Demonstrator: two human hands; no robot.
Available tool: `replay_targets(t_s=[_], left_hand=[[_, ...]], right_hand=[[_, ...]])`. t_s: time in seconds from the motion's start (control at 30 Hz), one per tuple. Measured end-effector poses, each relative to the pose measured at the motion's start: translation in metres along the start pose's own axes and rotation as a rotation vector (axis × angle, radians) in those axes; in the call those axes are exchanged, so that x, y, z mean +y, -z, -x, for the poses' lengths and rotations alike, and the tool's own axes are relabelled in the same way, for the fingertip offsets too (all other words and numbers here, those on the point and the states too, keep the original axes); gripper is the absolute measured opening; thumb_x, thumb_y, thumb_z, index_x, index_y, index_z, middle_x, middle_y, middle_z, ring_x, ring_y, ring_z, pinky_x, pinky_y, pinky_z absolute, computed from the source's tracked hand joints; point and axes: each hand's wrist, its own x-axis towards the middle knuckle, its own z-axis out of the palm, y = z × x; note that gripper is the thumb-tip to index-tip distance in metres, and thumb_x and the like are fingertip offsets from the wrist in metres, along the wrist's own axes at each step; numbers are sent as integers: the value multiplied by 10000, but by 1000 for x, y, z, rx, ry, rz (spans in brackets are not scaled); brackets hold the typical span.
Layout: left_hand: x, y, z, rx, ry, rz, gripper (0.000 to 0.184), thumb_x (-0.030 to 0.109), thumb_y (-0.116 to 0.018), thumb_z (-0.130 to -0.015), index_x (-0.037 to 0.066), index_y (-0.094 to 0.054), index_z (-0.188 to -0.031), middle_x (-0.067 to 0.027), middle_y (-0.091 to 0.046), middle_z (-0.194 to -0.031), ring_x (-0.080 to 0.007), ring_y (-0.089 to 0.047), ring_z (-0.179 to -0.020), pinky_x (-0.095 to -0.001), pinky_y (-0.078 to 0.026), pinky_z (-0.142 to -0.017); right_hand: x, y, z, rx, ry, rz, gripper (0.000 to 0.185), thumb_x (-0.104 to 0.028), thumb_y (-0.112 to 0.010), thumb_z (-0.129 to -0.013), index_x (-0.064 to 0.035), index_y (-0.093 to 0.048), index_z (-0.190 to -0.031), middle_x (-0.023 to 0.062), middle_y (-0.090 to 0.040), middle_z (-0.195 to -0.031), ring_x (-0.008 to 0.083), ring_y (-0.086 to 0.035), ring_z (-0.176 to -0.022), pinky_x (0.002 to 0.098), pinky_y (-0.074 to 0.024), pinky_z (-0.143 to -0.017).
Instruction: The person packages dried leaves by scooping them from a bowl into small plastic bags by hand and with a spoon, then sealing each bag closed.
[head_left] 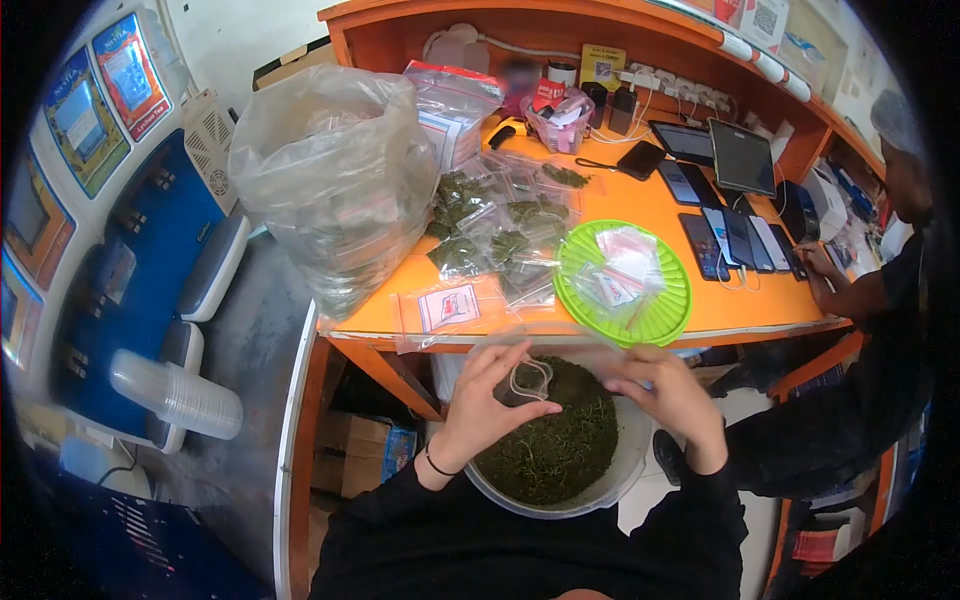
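Note:
A round clear tub (pixel 634 478) of dried green herb (pixel 560 440) sits in front of my body, below the table edge. Over its left side, my left hand (pixel 490 398) is closed round a small clear plastic bag (pixel 530 379), its thumb and fingers curved about the opening. Over the tub's right rim is my right hand (pixel 668 392), slightly blurred, its fingers bent; whether it holds anything is unclear. On the table just beyond, a green lid (pixel 683 300) carries small empty bags (pixel 630 262). Filled bags of herb (pixel 510 215) lie heaped left of the lid.
A large plastic sack (pixel 330 190) stands on the orange table (pixel 620 195) at the left. Phones (pixel 738 238) and a tablet (pixel 741 157) lie at the right, beside another person (pixel 890 270). Stacked plastic cups (pixel 180 395) rest on the left counter.

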Motion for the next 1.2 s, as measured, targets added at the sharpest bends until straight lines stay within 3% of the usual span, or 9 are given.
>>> replay_targets(t_s=[0.07,0.17,0.3,0.4,0.53,0.8,1.0,1.13,1.2], left_hand=[[1,-1,0,-1,-42,-70,738,272,-821,-555,27,-517,-1181,-85,-560,-952,-241,-544,-907,-316,-421,-807],[8,-2,-1,46,-43,-79,762,271,-825,-553,22,-502,-1197,-103,-545,-1007,-232,-535,-926,-322,-426,-799],[2,-5,2,119,109,283,659,209,-787,-646,9,-498,-1203,-93,-552,-1077,-142,-534,-919,-282,-440,-764],[-3,5,0,-189,416,708,500,131,-713,-747,8,-512,-1188,-51,-551,-1094,-74,-517,-910,-223,-438,-747],[-10,6,2,-258,452,668,363,61,-639,-806,2,-535,-1148,-15,-576,-1010,-49,-514,-882,-188,-428,-753],[-4,2,2,-145,320,720,155,114,-496,-904,1,-539,-1003,-58,-619,-879,-90,-553,-873,-236,-432,-790],[-18,-7,9,-200,219,539,166,177,-455,-922,29,-529,-914,-28,-601,-766,-89,-566,-708,-245,-455,-644],[-9,-2,7,-283,113,408,192,196,-441,-922,17,-508,-903,-61,-573,-715,-135,-562,-646,-273,-442,-604],[-13,-3,8,-347,74,401,218,203,-431,-932,6,-518,-899,-66,-573,-702,-163,-558,-640,-284,-441,-617]], right_hand=[[-20,-25,-17,208,131,-299,263,-126,-650,-744,-47,-615,-992,130,-561,-819,299,-565,-750,347,-446,-642],[-26,-44,-25,-46,266,-360,200,-103,-613,-779,1,-567,-944,127,-561,-870,297,-562,-769,355,-450,-678],[-13,-37,-31,105,43,-543,96,-70,-577,-817,6,-556,-872,96,-582,-851,225,-577,-743,318,-447,-685],[-13,-49,-33,243,-74,-838,142,-69,-569,-845,17,-585,-957,86,-604,-873,136,-584,-810,250,-455,-707],[-16,-59,-37,206,-158,-1184,187,-93,-578,-852,23,-601,-997,82,-617,-871,108,-589,-821,214,-464,-712],[-3,-62,-27,120,-166,-946,119,-78,-593,-820,23,-631,-871,28,-618,-733,80,-560,-656,204,-445,-592],[-15,-59,-26,235,25,-528,84,-71,-655,-736,2,-629,-770,32,-579,-645,85,-512,-571,227,-418,-526],[4,-69,-22,195,-10,-577,47,-24,-644,-680,5,-616,-705,44,-567,-602,93,-493,-502,243,-395,-466],[-10,-60,-21,120,36,-584,61,-50,-610,-749,-10,-599,-794,39,-572,-698,103,-521,-603,245,-426,-554]])
